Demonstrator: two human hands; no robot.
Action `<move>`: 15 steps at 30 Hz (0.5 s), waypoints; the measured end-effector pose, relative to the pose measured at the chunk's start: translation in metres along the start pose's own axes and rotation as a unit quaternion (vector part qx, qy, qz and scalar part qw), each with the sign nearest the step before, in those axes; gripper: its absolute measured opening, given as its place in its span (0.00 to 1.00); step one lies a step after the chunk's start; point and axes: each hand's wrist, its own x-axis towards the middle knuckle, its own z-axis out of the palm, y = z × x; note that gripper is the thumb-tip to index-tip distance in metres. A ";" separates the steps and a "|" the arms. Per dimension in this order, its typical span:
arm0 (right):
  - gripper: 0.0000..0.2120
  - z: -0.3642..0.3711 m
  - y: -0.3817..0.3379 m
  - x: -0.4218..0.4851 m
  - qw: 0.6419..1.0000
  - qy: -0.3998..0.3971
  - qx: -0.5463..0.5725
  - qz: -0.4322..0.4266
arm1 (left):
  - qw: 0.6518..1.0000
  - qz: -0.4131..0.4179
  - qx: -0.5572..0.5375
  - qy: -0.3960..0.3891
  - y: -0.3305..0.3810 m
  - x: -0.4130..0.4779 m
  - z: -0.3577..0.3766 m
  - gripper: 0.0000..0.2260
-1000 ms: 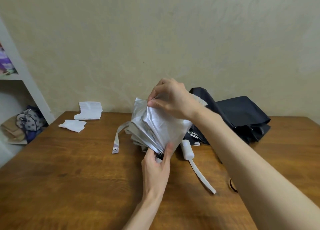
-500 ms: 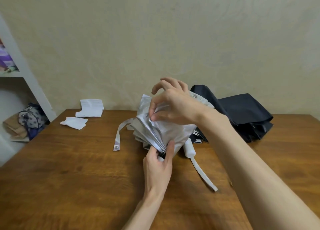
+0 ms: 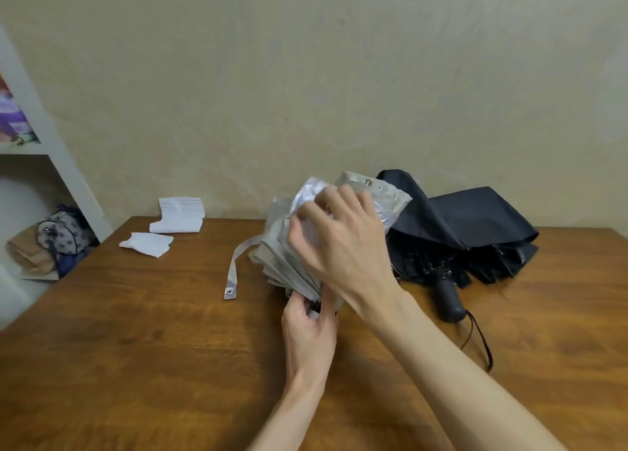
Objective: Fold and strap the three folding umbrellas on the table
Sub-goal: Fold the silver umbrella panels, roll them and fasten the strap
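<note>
— Which way does the silver pleated folding umbrella (image 3: 285, 256) point?
— Narrow end nearest, gripped by the left hand (image 3: 309, 331); canopy fans up toward the wall, right hand (image 3: 343, 243) curled round its folds, mid wooden table (image 3: 136, 348)
— Nearby?
— Black fabric folding umbrella (image 3: 475, 226) just behind, rightward

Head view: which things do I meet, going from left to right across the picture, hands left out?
spotted bag → folded white papers → snap end of the silver strap → silver umbrella → black umbrella
</note>
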 end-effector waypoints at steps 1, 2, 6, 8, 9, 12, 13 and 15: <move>0.16 0.001 -0.002 -0.005 0.999 -0.045 -0.005 -0.004 | 1.000 0.003 0.007 0.009 -0.002 0.002 -0.001 0.07; 0.19 0.004 -0.001 -0.009 0.995 -0.096 -0.010 -0.017 | 1.000 0.004 0.016 0.015 -0.004 0.003 -0.002 0.03; 0.28 0.006 0.004 -0.017 0.972 -0.227 -0.036 -0.057 | 1.000 -0.015 0.025 0.006 -0.001 0.000 -0.004 0.08; 0.27 -0.001 0.004 -0.018 0.975 -0.213 -0.016 -0.057 | 0.997 -0.066 -0.043 -0.001 0.008 -0.001 -0.004 0.07; 0.25 -0.007 0.005 -0.018 0.983 -0.177 0.014 -0.045 | 0.993 -0.082 -0.084 -0.003 0.013 0.000 -0.006 0.05; 0.16 -0.026 0.011 -0.025 0.985 0.003 0.143 0.095 | 0.982 -0.094 -0.164 -0.017 0.026 0.004 -0.013 0.14; 0.14 -0.031 0.015 -0.030 0.966 0.045 0.186 0.174 | 0.979 -0.099 -0.175 -0.031 0.030 0.005 -0.016 0.17; 0.11 -0.039 0.023 -0.034 0.889 0.042 0.311 0.334 | 0.968 -0.125 -0.209 -0.060 0.037 0.005 -0.022 0.19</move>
